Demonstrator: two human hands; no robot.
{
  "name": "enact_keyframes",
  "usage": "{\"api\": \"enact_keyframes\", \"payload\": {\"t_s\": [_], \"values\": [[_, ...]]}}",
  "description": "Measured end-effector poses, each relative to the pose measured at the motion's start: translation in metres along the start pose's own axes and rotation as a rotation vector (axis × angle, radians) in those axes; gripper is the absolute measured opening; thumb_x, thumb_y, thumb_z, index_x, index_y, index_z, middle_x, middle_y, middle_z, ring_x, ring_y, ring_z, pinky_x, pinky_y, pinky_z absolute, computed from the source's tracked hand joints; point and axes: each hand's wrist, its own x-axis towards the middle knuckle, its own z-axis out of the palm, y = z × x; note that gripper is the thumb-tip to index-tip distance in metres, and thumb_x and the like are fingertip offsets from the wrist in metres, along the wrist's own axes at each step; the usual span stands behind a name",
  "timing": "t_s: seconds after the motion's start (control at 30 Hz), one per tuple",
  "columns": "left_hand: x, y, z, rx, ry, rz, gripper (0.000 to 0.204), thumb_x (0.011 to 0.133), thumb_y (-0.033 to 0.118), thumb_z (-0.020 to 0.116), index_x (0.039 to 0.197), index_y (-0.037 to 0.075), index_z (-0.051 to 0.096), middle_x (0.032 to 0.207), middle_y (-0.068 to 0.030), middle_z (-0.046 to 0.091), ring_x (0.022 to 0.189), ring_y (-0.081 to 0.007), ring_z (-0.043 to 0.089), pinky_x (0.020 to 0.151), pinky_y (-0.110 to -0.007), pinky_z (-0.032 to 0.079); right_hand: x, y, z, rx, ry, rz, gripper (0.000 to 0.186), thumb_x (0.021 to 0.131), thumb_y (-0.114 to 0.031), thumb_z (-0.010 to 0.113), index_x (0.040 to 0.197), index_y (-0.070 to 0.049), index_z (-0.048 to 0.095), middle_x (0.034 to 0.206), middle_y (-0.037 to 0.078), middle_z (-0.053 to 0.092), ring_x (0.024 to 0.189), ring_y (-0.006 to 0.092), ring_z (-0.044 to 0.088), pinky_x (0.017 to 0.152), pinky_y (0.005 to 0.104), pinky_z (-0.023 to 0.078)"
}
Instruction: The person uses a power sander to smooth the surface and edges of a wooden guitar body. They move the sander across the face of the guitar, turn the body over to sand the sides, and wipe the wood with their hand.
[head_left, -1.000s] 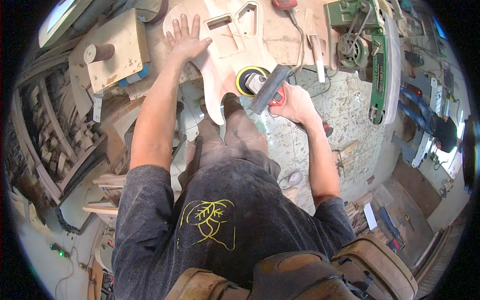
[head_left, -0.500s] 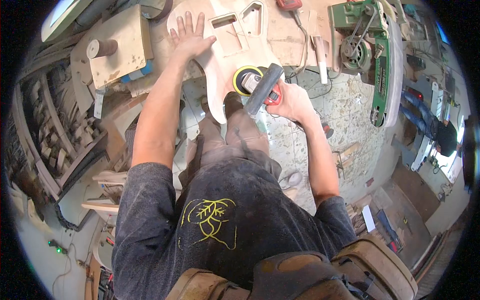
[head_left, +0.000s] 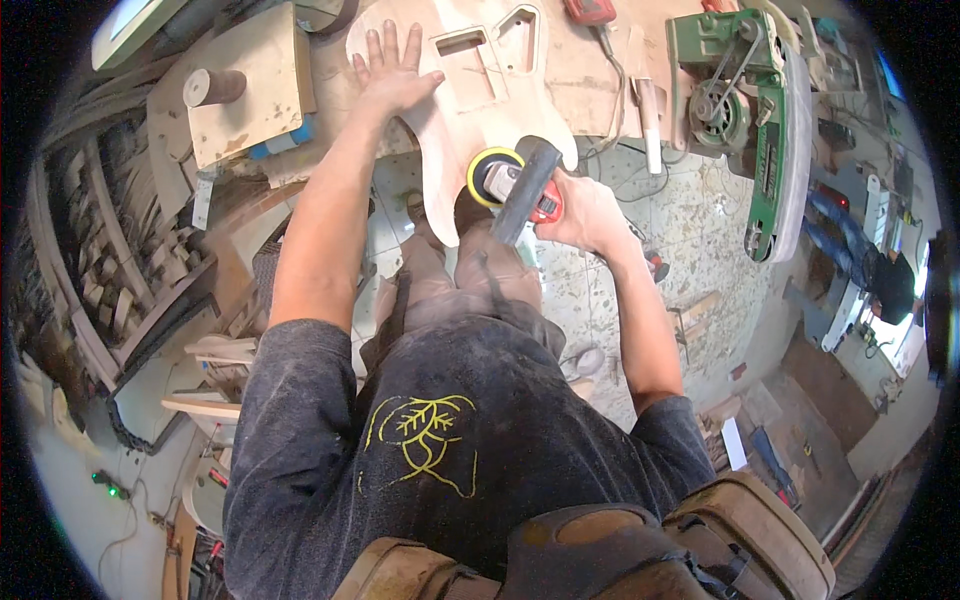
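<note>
A pale wooden guitar body (head_left: pixel 462 120), with routed cavities in its upper part, lies on the bench, its lower horn overhanging the edge. My left hand (head_left: pixel 398 75) rests on it at upper left, palm down with fingers spread. My right hand (head_left: pixel 582 212) grips a power sander (head_left: pixel 521 186) with a red-and-silver body, a dark grey tube across its top and a round yellow-rimmed pad. The pad sits at the lower part of the body near its edge; whether it touches the wood I cannot tell.
A workbench (head_left: pixel 606 110) holds a green belt sander (head_left: pixel 765 170) at right, a red corded tool (head_left: pixel 590 12) and a board jig with a spindle (head_left: pixel 245 120) at left. A co-worker (head_left: pixel 885 280) is at far right. Wood offcuts (head_left: pixel 105 285) fill a rack at left.
The bench and guitar body appear a little further right in view, with my left hand likewise shifted. The sander pad has moved slightly left and down relative to the body.
</note>
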Motion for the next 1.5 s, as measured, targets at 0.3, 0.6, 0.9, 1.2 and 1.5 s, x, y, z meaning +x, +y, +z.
{"api": "enact_keyframes", "payload": {"t_s": [0.3, 0.6, 0.9, 1.2, 1.5], "values": [[-0.002, -0.001, 0.001, -0.013, 0.014, 0.001, 0.097, 0.094, 0.066, 0.055, 0.168, 0.031, 0.002, 0.174, -0.018, -0.009, 0.158, -0.0445, -0.013, 0.121, -0.07, -0.003, 0.006, -0.009, -0.01, -0.002, -0.011, 0.007, 0.056, 0.067, -0.037, 0.078, 0.107, -0.002, 0.061, 0.092, 0.024, 0.073, 0.089, 0.0436, 0.071, 0.08, 0.0515, 0.057], [-0.004, 0.001, -0.002, -0.035, -0.013, -0.011, 0.098, 0.093, 0.065, 0.053, 0.168, 0.028, 0.002, 0.173, -0.0179, -0.012, 0.158, -0.0421, -0.015, 0.123, -0.066, -0.007, -0.003, -0.012, 0.002, -0.007, -0.047, 0.015, 0.054, 0.068, -0.038, 0.079, 0.104, -0.002, 0.06, 0.091, 0.024, 0.073, 0.088, 0.0439, 0.071, 0.079, 0.052, 0.057], [0.004, -0.001, 0.01, -0.027, 0.025, -0.017, 0.098, 0.093, 0.065, 0.053, 0.168, 0.029, 0.001, 0.173, -0.0172, -0.012, 0.158, -0.0418, -0.015, 0.123, -0.066, -0.007, -0.008, -0.011, 0.006, -0.013, -0.026, -0.015, 0.053, 0.069, -0.038, 0.079, 0.103, -0.002, 0.059, 0.09, 0.024, 0.073, 0.088, 0.0429, 0.071, 0.078, 0.0512, 0.057], [0.006, -0.004, 0.018, -0.055, 0.065, 0.017, 0.099, 0.093, 0.065, 0.054, 0.168, 0.03, 0.001, 0.173, -0.017, -0.013, 0.158, -0.0418, -0.016, 0.122, -0.066, -0.008, -0.002, -0.017, 0.004, 0.014, 0.007, -0.016, 0.053, 0.069, -0.038, 0.078, 0.103, -0.002, 0.059, 0.087, 0.023, 0.072, 0.086, 0.0429, 0.071, 0.078, 0.0507, 0.057], [-0.013, 0.005, -0.019, -0.05, -0.077, -0.038, 0.103, 0.093, 0.064, 0.054, 0.168, 0.018, 0.002, 0.173, -0.0218, -0.009, 0.159, -0.0402, -0.013, 0.125, -0.061, -0.009, -0.01, -0.023, 0.014, 0.021, -0.042, 0.023, 0.055, 0.067, -0.039, 0.078, 0.104, -0.003, 0.059, 0.089, 0.023, 0.072, 0.088, 0.0432, 0.071, 0.079, 0.051, 0.057]]}}
